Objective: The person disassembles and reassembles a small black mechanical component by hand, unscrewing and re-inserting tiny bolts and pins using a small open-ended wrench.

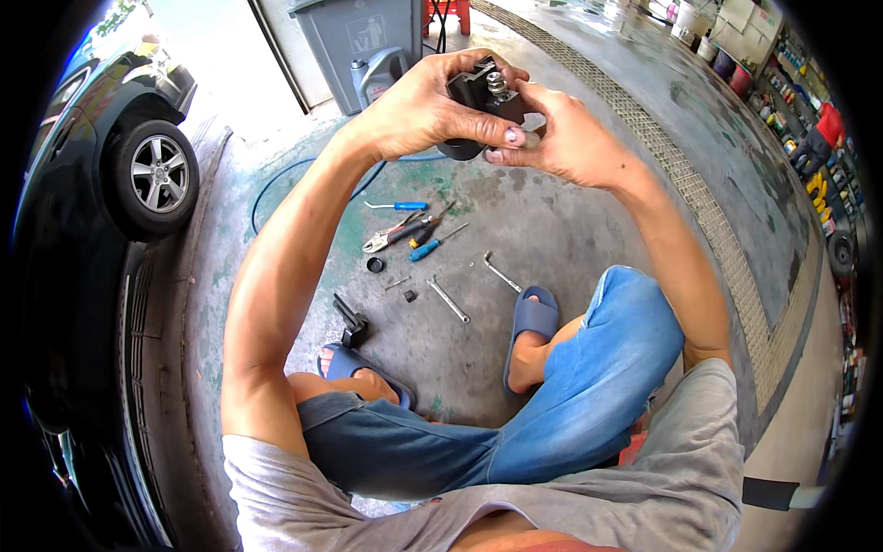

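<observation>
Raised in front of me is a black mechanical part [471, 89] with a coiled metal piece standing at its top. My left hand [430, 103] wraps round its left side, thumb across the front. From the right, my right hand [568, 136] pinches its lower right edge with thumb and fingers; a small pale piece at the fingertips is too unclear to name. On the floor below lie a blue-handled hooked tool [409, 206], locking pliers [386, 239], a blue screwdriver [432, 247], a wrench [448, 300] and an L-shaped socket wrench [501, 270].
A black cap [374, 265] and a black part [349, 324] lie near my left sandal. At the left stands a dark car [69, 230]. A grey bin [354, 41] and a grey jug [379, 75] are beyond my hands. A grating [685, 175] crosses the floor at right.
</observation>
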`<state>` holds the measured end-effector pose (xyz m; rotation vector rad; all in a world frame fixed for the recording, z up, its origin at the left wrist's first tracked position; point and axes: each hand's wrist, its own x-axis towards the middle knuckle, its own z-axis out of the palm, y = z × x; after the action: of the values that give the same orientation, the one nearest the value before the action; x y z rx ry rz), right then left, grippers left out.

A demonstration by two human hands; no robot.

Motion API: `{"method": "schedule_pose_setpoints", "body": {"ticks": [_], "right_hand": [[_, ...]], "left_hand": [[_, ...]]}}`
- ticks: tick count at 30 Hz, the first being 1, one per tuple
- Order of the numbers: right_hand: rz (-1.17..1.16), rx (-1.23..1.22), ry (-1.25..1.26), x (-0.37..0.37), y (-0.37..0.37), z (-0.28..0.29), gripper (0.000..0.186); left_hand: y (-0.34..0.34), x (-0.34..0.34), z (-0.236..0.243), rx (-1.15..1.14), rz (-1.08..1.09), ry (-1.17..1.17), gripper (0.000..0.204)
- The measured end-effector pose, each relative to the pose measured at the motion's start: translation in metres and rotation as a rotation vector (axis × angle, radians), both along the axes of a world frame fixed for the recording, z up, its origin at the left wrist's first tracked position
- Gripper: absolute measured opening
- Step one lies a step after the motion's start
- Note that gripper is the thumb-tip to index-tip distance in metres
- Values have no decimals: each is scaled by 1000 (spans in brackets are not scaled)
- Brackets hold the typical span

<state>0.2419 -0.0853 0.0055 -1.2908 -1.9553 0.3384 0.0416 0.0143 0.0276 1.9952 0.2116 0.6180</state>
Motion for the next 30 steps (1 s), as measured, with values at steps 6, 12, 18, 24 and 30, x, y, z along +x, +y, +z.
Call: {"method": "schedule_pose_setpoints", "body": {"ticks": [6,12,18,24,30], "right_hand": [[-68,123,-51,13,-3,4,63],[-135,160,90,23,-8,11,46],[-91,232,250,26,-7,17,27],[-83,173,367,15,-13,22,22],[72,-233,77,6,-32,29,21]], "left_hand": [[4,13,-7,161,-24,-189,53],[-8,-2,30,-111,59,-90,46],[-18,1,29,140,214,93,48],[-25,-3,-7,305,342,119,53],[-74,-24,-74,93,425,-123,50]]}}
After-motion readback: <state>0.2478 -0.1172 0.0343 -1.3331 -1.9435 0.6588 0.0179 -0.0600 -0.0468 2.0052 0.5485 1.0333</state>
